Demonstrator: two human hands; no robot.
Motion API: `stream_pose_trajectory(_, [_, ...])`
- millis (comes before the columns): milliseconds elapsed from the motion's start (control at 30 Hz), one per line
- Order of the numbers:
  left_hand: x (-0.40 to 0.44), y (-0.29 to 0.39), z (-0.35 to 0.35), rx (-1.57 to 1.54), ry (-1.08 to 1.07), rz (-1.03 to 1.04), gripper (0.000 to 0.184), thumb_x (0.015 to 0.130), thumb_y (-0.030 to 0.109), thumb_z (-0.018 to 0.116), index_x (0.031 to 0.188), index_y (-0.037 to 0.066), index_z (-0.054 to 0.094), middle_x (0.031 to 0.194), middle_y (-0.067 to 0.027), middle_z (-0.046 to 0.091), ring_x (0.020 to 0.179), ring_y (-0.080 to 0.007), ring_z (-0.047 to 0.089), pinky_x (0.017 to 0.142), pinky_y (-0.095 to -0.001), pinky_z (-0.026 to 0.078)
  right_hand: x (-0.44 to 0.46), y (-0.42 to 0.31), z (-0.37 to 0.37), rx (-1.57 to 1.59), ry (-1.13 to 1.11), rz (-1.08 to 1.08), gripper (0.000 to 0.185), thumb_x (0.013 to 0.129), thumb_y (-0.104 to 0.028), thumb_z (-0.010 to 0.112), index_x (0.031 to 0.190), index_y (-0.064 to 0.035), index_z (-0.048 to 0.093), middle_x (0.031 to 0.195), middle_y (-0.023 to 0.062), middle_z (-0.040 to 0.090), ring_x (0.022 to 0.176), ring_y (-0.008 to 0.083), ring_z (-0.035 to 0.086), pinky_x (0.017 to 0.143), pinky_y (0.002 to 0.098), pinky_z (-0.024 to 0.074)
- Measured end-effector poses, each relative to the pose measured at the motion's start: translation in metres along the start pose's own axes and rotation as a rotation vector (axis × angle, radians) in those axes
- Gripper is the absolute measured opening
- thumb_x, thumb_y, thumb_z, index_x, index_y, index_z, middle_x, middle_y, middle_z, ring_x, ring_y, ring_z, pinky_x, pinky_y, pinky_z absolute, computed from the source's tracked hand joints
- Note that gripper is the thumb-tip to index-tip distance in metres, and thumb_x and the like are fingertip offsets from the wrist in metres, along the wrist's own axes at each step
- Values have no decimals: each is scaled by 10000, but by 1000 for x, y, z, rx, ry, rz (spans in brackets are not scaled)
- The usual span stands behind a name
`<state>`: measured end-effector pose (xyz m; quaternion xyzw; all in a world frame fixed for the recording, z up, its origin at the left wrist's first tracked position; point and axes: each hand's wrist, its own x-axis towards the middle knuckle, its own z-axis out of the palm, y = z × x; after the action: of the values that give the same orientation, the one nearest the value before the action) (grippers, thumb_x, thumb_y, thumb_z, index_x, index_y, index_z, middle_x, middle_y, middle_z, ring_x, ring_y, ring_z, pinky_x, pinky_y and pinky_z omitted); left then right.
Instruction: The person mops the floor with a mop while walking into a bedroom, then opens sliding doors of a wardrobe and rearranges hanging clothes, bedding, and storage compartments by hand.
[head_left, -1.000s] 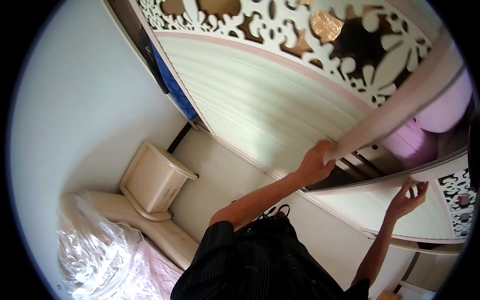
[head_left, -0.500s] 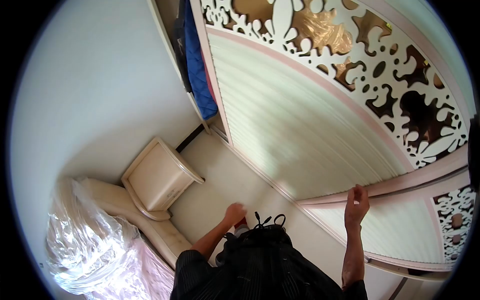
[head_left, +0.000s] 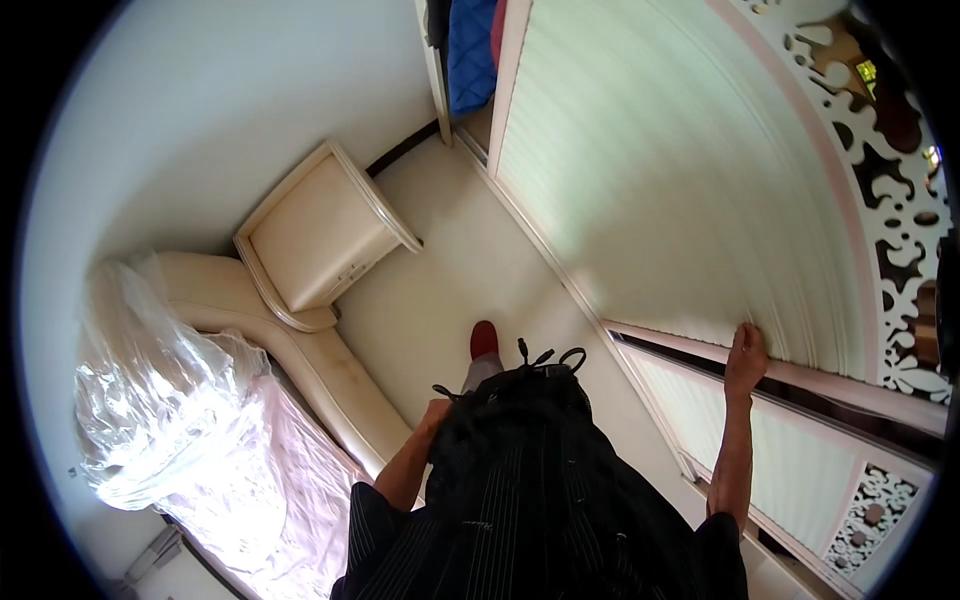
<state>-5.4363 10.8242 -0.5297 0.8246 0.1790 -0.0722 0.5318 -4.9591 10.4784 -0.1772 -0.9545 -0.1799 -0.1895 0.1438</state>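
Observation:
My right hand [head_left: 746,362] is closed on the near upright edge of a pale wardrobe sliding door [head_left: 660,170] with ribbed panels and pink trim. Beside that edge runs a narrow dark gap, and past it stands a second sliding door [head_left: 800,480] with the same panels. My left hand [head_left: 434,415] hangs low at my side against my black clothing, its fingers mostly hidden. It appears to hold nothing, but this cannot be made out.
A cream nightstand [head_left: 320,230] stands against the wall beside a bed frame [head_left: 300,340]. Clear plastic sheeting [head_left: 150,390] covers bedding. Blue quilted fabric [head_left: 470,60] shows in the wardrobe's far opening. The door track [head_left: 545,245] crosses the floor. My red shoe [head_left: 484,338] points forward.
My right hand has closed on the door edge, and a dark gap has opened between the two doors. My left hand has drawn back to my side. The view has shifted.

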Motion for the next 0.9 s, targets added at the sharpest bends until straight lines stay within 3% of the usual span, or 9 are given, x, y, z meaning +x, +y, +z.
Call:
stream_pose_trajectory(200, [-6, 21, -21, -89, -109, -300, 317, 822, 315, 537, 769, 34, 673, 794, -219, 677, 749, -392, 674, 630, -493, 516, -2, 4, 0, -170, -81, -84, 137, 917, -136, 625, 1000, -33, 662, 862, 118, 679, 769, 271, 671, 676, 376, 538])
stream_pose_trajectory(267, [-2, 20, -27, -54, -134, -327, 302, 805, 316, 546, 759, 48, 680, 768, -210, 674, 728, -386, 675, 621, -498, 509, 0, 5, 1, -364, -165, -196, 134, 896, -99, 629, 1010, -30, 646, 883, 121, 662, 768, 283, 665, 672, 385, 536])
stream_pose_trajectory(400, [0, 1, -21, -32, -129, -396, 275, 782, 317, 562, 727, 79, 687, 722, -190, 670, 683, -376, 671, 595, -501, 495, 3, 13, -1, -258, -113, -365, 149, 869, -34, 620, 1017, -31, 633, 924, 143, 643, 807, 314, 642, 705, 390, 532])
stream_pose_trajectory(600, [5, -13, -19, 237, -272, -370, 275, 750, 327, 575, 674, 89, 690, 681, -168, 663, 637, -342, 666, 551, -465, 472, -7, 31, -5, -368, -214, -297, 158, 859, -19, 614, 1017, -6, 616, 934, 165, 631, 828, 339, 629, 731, 401, 531])
stream_pose_trajectory(700, [8, 0, -26, 89, -115, -445, 312, 758, 343, 572, 656, 64, 671, 681, -158, 665, 617, -324, 662, 546, -455, 469, -21, 82, 2, -306, -270, -254, 179, 848, -20, 619, 1026, 0, 601, 944, 177, 623, 843, 353, 624, 733, 410, 530])
stream_pose_trajectory(767, [9, 3, -26, 172, -170, -428, 355, 782, 361, 556, 649, 50, 662, 673, -156, 661, 608, -312, 658, 548, -450, 469, -23, 85, -2, -226, -326, -195, 187, 848, -21, 616, 1034, -2, 599, 952, 178, 620, 848, 353, 623, 736, 410, 529])
stream_pose_trajectory(900, [13, 1, -20, 327, -160, -483, 355, 798, 344, 582, 674, 25, 677, 672, -171, 658, 608, -298, 659, 565, -437, 480, -16, 60, -8, -433, -320, -298, 198, 847, -17, 606, 1044, -8, 597, 968, 171, 619, 866, 347, 624, 749, 403, 530])
